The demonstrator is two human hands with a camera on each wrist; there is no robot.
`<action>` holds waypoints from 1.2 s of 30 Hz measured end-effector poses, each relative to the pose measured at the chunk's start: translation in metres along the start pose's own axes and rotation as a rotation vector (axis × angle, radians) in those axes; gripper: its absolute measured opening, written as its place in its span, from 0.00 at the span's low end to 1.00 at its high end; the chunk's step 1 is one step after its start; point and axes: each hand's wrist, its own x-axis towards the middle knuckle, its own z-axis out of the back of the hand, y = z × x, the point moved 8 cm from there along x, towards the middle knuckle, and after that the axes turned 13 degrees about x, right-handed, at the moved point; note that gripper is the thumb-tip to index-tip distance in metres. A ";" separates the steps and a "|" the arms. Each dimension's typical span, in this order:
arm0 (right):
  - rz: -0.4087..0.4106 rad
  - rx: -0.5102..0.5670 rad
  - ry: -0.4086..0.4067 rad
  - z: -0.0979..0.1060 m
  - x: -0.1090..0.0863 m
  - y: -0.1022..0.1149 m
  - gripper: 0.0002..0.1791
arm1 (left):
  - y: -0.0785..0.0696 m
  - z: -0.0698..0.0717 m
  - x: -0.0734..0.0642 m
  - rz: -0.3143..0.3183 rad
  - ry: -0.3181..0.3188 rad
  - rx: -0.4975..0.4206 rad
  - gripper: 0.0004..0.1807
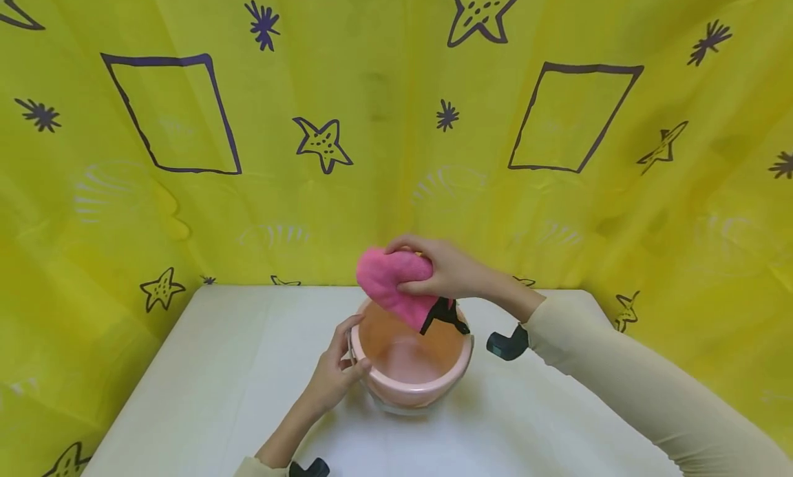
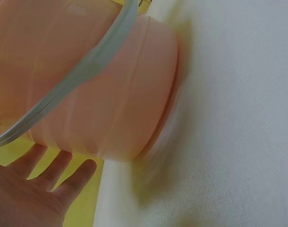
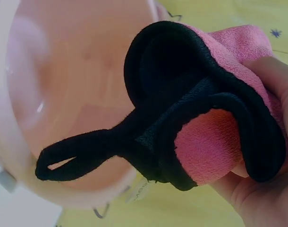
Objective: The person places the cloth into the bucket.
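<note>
A pink bucket (image 1: 411,393) stands upright on the white table. My left hand (image 1: 334,367) grips its left side, with thumb and forefinger at the rim; in the left wrist view, the other fingers (image 2: 78,182) lie along the outer wall. Over the bucket's mouth my right hand (image 1: 446,267) holds a pink fleecy mitt (image 1: 393,281), pinching it between thumb and fingers. The right wrist view shows the mitt's black-trimmed opening and black hanging loop (image 3: 78,151), which point toward the bucket. The mitt hides part of the bucket's far rim.
A pale carrying handle (image 2: 82,71) hangs down against the bucket's outside. The white tabletop (image 1: 217,367) extends to both sides, and a yellow curtain (image 1: 384,202) with drawn stars and frames rises behind its back edge. Black wrist-worn pieces (image 1: 509,343) stick out near my sleeves.
</note>
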 end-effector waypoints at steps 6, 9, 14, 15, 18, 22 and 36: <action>0.019 0.009 0.040 -0.021 -0.001 -0.011 0.27 | 0.000 0.000 0.001 -0.001 0.006 -0.007 0.40; -0.022 0.009 0.085 -0.030 -0.007 -0.021 0.27 | 0.000 -0.002 0.001 0.009 0.018 -0.017 0.40; -0.108 -0.014 0.175 -0.040 -0.016 -0.035 0.27 | -0.001 -0.001 0.000 0.014 0.024 -0.025 0.39; -0.121 -0.019 0.191 -0.042 -0.017 -0.037 0.27 | -0.001 -0.001 0.000 0.016 0.024 -0.023 0.40; -0.151 -0.023 0.233 -0.048 -0.018 -0.042 0.27 | -0.001 0.000 0.000 0.022 0.027 -0.019 0.40; -0.183 -0.035 0.282 -0.056 -0.018 -0.047 0.28 | 0.000 0.000 0.001 0.034 0.028 -0.021 0.40; -0.154 -0.022 0.383 -0.073 -0.012 -0.048 0.33 | 0.003 0.000 0.002 0.044 0.023 -0.013 0.40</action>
